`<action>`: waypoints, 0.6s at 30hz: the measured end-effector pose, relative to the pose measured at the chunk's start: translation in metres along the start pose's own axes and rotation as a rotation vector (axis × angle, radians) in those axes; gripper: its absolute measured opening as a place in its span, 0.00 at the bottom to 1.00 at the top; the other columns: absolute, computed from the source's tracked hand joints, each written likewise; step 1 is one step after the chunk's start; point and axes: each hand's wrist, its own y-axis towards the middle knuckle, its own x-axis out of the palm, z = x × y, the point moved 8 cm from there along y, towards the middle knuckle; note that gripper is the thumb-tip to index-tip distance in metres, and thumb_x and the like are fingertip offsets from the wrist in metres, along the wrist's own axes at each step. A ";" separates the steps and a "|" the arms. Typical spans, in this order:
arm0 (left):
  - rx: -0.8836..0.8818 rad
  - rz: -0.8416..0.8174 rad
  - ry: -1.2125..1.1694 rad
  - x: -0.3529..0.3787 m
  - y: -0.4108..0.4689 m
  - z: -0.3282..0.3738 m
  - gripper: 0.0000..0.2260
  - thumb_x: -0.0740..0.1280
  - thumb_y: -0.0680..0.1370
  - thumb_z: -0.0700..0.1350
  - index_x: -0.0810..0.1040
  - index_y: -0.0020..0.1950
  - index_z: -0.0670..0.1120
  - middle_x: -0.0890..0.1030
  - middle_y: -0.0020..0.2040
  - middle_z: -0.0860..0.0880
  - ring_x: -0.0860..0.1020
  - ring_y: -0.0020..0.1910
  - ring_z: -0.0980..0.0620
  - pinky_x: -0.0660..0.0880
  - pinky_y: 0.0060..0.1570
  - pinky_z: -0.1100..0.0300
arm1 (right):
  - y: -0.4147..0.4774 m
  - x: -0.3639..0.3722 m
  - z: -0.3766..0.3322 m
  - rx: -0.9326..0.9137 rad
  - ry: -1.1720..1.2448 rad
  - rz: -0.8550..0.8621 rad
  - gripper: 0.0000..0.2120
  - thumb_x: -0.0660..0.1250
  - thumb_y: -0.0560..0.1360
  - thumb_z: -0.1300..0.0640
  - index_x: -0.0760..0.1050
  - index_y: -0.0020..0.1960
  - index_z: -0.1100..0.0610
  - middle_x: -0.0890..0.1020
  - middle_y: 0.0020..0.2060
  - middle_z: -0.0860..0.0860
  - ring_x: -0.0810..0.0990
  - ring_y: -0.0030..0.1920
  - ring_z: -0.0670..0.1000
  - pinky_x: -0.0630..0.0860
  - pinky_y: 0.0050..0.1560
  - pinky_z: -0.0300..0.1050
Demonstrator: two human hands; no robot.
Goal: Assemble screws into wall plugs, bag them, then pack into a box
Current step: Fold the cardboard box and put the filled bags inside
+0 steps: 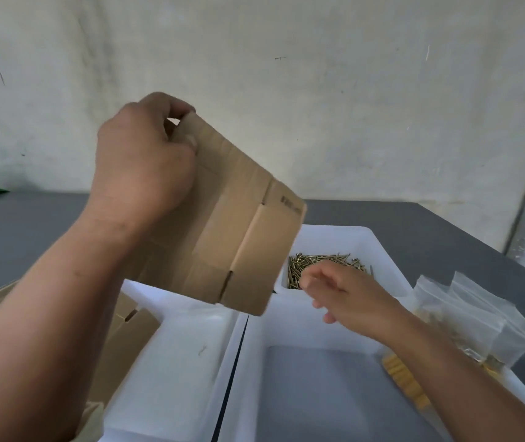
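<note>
Now | cardboard box (238, 237): aloft, tilted, above the white trays (171, 362) | left hand (139, 161): curled over its top edge, gripping | right hand (347, 295): loosely open, holding nothing, just over the screws (318, 263) | advice: steady the box's lower edge with your right, square it up, then load the bags (465, 311).

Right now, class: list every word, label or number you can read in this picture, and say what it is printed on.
On the cardboard box in the left hand: dark print, too blurred to read.
On the white trays, plastic bags and wall: no text visible.
</note>
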 end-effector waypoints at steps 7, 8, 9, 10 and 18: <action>-0.211 -0.068 -0.352 0.051 -0.025 -0.036 0.11 0.68 0.76 0.45 0.79 0.55 0.58 0.77 0.39 0.60 0.75 0.34 0.66 0.69 0.34 0.70 | 0.001 -0.005 0.001 0.111 0.608 0.003 0.14 0.60 0.80 0.43 0.74 0.61 0.49 0.84 0.54 0.46 0.84 0.52 0.48 0.81 0.48 0.47; -0.248 -0.067 -0.396 0.058 -0.030 -0.042 0.11 0.68 0.76 0.45 0.79 0.55 0.58 0.77 0.39 0.60 0.75 0.34 0.67 0.69 0.34 0.71 | 0.002 -0.007 0.002 0.114 0.645 0.027 0.13 0.60 0.81 0.46 0.74 0.61 0.51 0.84 0.54 0.47 0.84 0.51 0.49 0.80 0.48 0.46; -0.287 -0.064 -0.436 0.065 -0.035 -0.048 0.11 0.68 0.76 0.45 0.78 0.56 0.58 0.77 0.39 0.59 0.75 0.34 0.66 0.69 0.34 0.70 | 0.003 -0.010 0.005 0.121 0.683 0.062 0.11 0.60 0.81 0.50 0.74 0.60 0.52 0.84 0.54 0.49 0.84 0.52 0.49 0.79 0.48 0.45; -0.328 -0.060 -0.469 0.071 -0.040 -0.053 0.11 0.68 0.76 0.45 0.77 0.57 0.58 0.77 0.40 0.59 0.75 0.36 0.63 0.70 0.36 0.67 | 0.004 -0.013 0.008 0.133 0.716 0.104 0.10 0.61 0.81 0.53 0.74 0.59 0.54 0.85 0.54 0.50 0.84 0.52 0.50 0.78 0.49 0.45; -0.416 -0.122 -0.550 0.114 -0.078 -0.057 0.09 0.65 0.78 0.55 0.72 0.57 0.58 0.77 0.50 0.61 0.75 0.50 0.65 0.70 0.45 0.64 | 0.006 -0.030 0.021 0.136 0.712 0.303 0.07 0.63 0.79 0.56 0.76 0.56 0.52 0.84 0.50 0.48 0.81 0.52 0.49 0.76 0.51 0.50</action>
